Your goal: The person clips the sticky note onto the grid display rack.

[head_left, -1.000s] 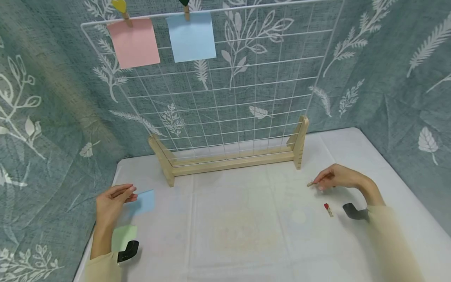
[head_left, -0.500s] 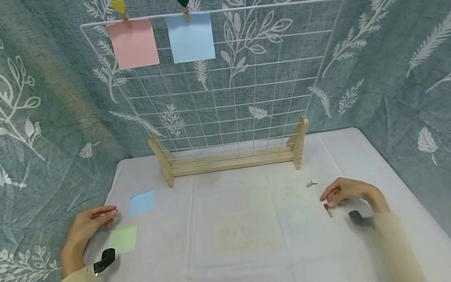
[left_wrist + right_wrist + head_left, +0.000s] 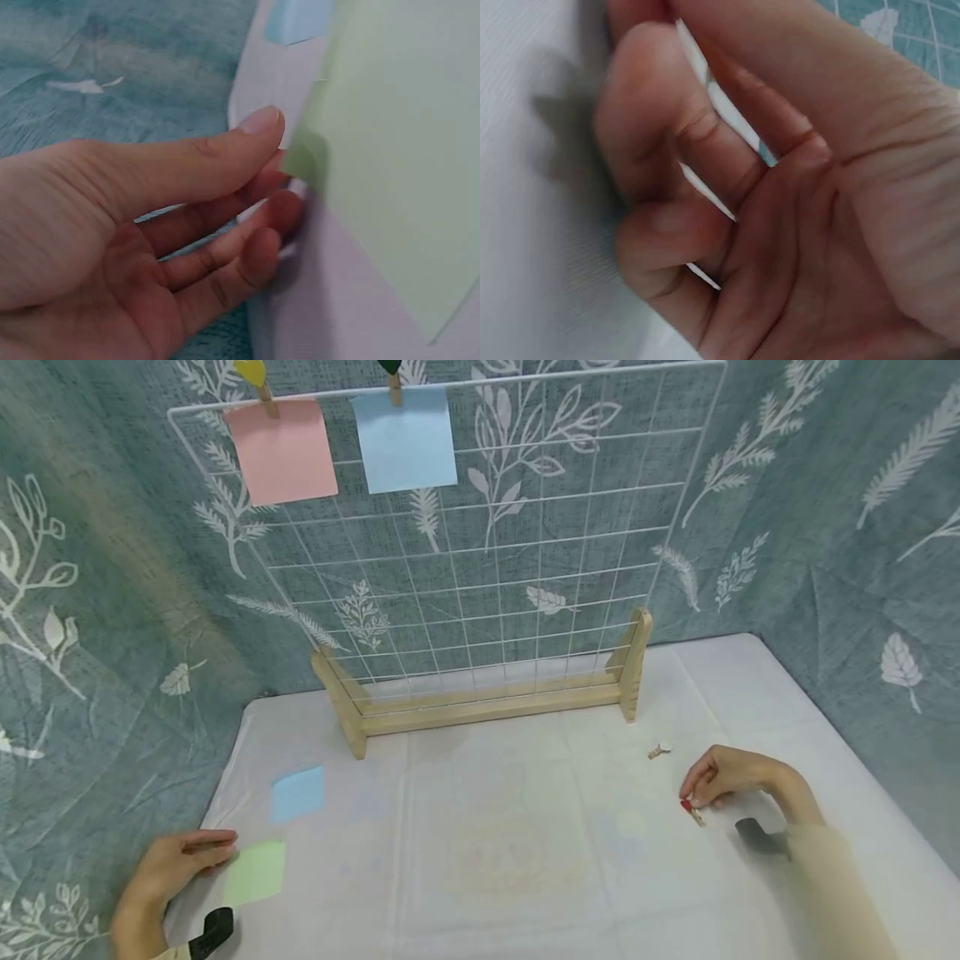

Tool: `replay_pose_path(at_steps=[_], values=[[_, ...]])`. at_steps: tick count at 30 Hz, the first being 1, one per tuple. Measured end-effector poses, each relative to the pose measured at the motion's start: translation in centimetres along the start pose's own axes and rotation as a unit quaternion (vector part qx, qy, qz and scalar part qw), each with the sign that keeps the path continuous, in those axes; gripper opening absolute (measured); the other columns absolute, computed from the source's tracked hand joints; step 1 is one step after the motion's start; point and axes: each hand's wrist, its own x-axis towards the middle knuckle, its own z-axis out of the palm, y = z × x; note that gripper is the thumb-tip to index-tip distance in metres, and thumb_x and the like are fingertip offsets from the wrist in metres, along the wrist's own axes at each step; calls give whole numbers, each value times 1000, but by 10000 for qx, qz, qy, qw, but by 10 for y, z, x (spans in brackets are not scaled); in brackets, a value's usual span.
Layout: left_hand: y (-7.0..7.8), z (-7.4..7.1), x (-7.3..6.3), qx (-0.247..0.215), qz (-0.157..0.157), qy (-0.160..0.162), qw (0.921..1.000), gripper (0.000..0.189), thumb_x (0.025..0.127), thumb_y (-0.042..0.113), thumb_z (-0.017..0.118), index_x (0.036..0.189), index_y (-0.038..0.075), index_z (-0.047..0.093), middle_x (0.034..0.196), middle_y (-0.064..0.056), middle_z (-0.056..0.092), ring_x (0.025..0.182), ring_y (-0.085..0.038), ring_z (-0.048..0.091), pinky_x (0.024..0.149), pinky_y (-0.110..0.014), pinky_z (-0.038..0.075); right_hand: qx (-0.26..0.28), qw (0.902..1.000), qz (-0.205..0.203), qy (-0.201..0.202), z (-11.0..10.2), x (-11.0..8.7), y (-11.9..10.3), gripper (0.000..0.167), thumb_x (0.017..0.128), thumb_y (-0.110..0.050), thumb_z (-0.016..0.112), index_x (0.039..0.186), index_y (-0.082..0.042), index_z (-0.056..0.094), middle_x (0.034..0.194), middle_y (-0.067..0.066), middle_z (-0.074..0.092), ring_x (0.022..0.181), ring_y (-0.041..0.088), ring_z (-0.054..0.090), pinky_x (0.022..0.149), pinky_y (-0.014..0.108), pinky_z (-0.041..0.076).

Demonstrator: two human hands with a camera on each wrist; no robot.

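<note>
My left hand [image 3: 171, 867] is at the left edge of a light green paper square [image 3: 255, 872]. In the left wrist view its thumb and fingers reach the green paper's near corner, fingers loosely bent. A blue paper square [image 3: 297, 793] lies on the table just beyond. On the right, my right hand [image 3: 731, 775] pinches a small wooden clothespin [image 3: 696, 816] by its red heart end, low over the table. The right wrist view shows curled fingers close over the white cloth, with the clothespin hidden there. Another small clothespin [image 3: 658, 751] with a white end lies farther back.
A white wire grid [image 3: 495, 589] stands in a wooden base [image 3: 491, 710] at the back. From its top rail hang a pink paper [image 3: 283, 456] and a light blue paper [image 3: 408, 447], each on a heart clothespin. A white cloth covers the table [image 3: 510, 793]; patterned curtains surround it.
My left hand has moved from beside the blue paper down to the green one. My right hand has left the white-ended clothespin and come to the red-heart clothespin, which has shifted slightly.
</note>
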Motion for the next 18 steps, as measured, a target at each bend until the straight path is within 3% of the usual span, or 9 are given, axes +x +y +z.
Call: replay_pose_path(at_steps=[4,9,14,18], values=[[0,5,3,42,58,25,10000,31,91,11,71,111,-12,68,93,0,73,74,2,63,67,-20,59,-106,9999,89,20,3,0,-4,28,82,-3,77,104,12,70,66,-6,61,58,2,49,52,11,40],[2,9,5,442,246,184,9985,26,91,11,70,102,-13,69,84,0,72,71,1,60,65,-17,55,-277,9994,108,196,10,-1,-10,26,79,-5,80,99,10,72,65,-6,57,59,3,48,52,12,38],[6,8,6,689,322,190,9969,32,92,16,70,105,-14,68,88,-3,72,72,4,59,64,-17,55,-550,9977,143,368,12,-2,-14,22,78,-6,81,96,6,73,66,-4,55,61,3,47,54,13,38],[9,8,5,730,161,170,9971,37,92,21,71,109,-13,67,86,0,71,69,-2,58,60,-21,52,-748,9956,315,472,12,-5,-14,24,80,-12,81,98,1,72,69,-3,55,64,5,49,59,16,41]])
